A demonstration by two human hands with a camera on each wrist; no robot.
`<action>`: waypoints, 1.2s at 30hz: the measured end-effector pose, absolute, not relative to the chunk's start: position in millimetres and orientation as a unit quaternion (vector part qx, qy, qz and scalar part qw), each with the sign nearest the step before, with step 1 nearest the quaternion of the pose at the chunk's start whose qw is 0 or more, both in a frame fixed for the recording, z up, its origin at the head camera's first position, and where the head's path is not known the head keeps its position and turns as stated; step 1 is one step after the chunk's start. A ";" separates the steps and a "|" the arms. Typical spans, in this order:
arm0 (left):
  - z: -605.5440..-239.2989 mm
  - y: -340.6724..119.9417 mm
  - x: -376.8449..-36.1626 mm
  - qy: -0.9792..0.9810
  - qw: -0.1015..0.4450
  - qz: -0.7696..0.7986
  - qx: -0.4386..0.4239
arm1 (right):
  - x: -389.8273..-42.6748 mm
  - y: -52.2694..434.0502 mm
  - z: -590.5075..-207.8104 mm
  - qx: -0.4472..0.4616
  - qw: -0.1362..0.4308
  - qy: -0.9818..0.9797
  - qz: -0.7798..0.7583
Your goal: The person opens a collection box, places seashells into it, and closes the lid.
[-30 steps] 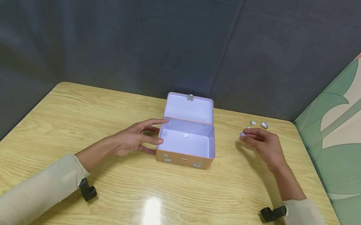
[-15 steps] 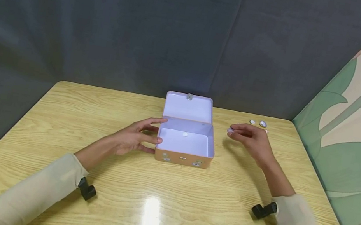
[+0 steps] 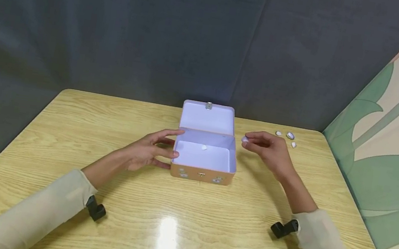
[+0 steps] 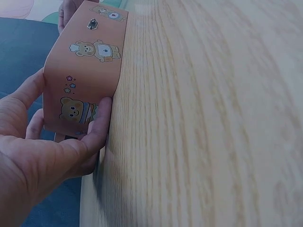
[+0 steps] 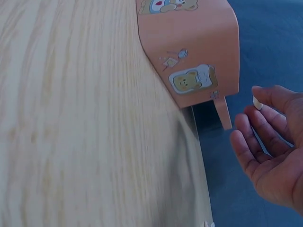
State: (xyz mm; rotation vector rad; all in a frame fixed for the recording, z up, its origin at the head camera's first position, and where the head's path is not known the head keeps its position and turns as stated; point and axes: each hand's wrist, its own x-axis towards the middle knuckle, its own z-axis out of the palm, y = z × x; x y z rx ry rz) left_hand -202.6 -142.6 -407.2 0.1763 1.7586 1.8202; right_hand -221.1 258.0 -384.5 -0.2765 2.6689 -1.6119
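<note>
An orange tin box (image 3: 201,175) with a lilac inside stands on the table, its lid (image 3: 207,117) tipped up at the back. Inside it lies a small white piece (image 3: 204,147). My left hand (image 3: 150,150) rests against the box's left end, fingers spread, with thumb and forefinger at the rim. The left wrist view shows its fingertips (image 4: 103,106) touching the bear-printed wall (image 4: 78,61). Just beyond the box's right side, my right hand (image 3: 267,150) pinches a small pale flat piece (image 5: 257,103) between thumb and fingertips.
Three small whitish pieces lie at the table's back right: one (image 3: 278,133), a darker-edged one (image 3: 290,136) and another (image 3: 293,144). A dark curtain (image 3: 158,39) hangs behind the table (image 3: 121,225). At the right is a flower-printed panel (image 3: 395,151).
My right hand has moved left toward the box with the pale piece, leaving the pieces at the back right uncovered. The left hand keeps its place on the box.
</note>
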 end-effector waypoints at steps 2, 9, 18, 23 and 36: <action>-407.1 -142.9 -202.7 0.662 0.298 0.684 0.067 | -221.3 255.3 -382.9 -0.090 0.005 0.853 -0.514; -406.0 -143.7 -202.8 0.663 0.298 0.683 0.066 | -222.4 244.6 -377.1 -0.092 0.004 0.847 -0.524; -406.6 -143.9 -203.3 0.663 0.298 0.684 0.063 | -224.8 228.7 -369.3 -0.098 0.002 0.837 -0.538; -406.0 -144.2 -203.7 0.661 0.299 0.685 0.061 | -224.3 219.6 -366.0 -0.104 -0.003 0.830 -0.548; -406.1 -144.0 -202.1 0.662 0.299 0.684 0.061 | -226.1 199.4 -368.1 -0.129 -0.005 0.818 -0.561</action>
